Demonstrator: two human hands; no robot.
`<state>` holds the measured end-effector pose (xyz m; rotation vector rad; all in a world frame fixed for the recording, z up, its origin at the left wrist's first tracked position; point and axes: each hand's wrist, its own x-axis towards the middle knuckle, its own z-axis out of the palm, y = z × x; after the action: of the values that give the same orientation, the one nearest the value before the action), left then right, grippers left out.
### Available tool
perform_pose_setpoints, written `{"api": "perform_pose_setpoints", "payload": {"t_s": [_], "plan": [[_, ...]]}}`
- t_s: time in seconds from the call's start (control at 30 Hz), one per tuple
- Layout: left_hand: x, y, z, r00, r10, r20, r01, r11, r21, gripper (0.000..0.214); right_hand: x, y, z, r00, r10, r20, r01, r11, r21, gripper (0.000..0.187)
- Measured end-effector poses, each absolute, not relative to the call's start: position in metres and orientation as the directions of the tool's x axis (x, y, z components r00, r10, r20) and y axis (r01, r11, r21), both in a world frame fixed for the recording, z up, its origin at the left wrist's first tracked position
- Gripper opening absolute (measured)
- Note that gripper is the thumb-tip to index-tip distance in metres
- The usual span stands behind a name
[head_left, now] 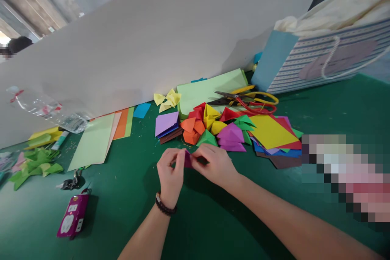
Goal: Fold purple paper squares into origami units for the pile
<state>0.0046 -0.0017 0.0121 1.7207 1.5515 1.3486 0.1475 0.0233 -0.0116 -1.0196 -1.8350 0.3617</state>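
Both my hands meet over the green table (128, 195), pinching a small folded piece of dark magenta paper (188, 159). My left hand (170, 174), with a beaded bracelet at the wrist, grips its left side with closed fingers. My right hand (213, 164) pinches its right side. Just beyond my fingers lies a heap of folded coloured paper shapes (210, 128) in orange, yellow, green, red and purple. Flat coloured sheets (271, 134) are stacked to the right of the heap.
Scissors (243, 99) with red and yellow handles lie on a pale green sheet. A striped gift bag (323, 61) stands back right against a white board (170, 36). At left are a plastic bottle (45, 109), pale sheets (94, 142), green paper scraps (33, 164), keys and a magenta card (73, 215).
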Motion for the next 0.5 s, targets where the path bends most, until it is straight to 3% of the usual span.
{"api": "perform_pose_setpoints", "payload": {"t_s": [0.1, 0.17, 0.3, 0.5], "plan": [[0.002, 0.000, 0.012, -0.149, 0.951, 0.270, 0.343, -0.206, 0.916, 0.036, 0.150, 0.028, -0.009, -0.061, 0.919, 0.390, 0.280, 0.390, -0.877, 0.018], [0.002, 0.002, 0.011, -0.165, 0.962, 0.217, 0.262, -0.169, 0.950, 0.039, 0.151, 0.030, -0.007, -0.005, 0.960, 0.278, 0.157, 0.276, -0.948, 0.019], [0.003, 0.002, 0.009, -0.094, 0.970, 0.225, 0.308, -0.186, 0.933, 0.030, 0.152, 0.033, -0.006, 0.032, 0.973, 0.227, 0.064, 0.225, -0.972, 0.022], [0.003, 0.002, 0.006, -0.064, 0.947, 0.316, 0.445, -0.256, 0.858, 0.015, 0.152, 0.035, -0.012, -0.058, 0.966, 0.252, 0.181, 0.259, -0.949, 0.009]]}}
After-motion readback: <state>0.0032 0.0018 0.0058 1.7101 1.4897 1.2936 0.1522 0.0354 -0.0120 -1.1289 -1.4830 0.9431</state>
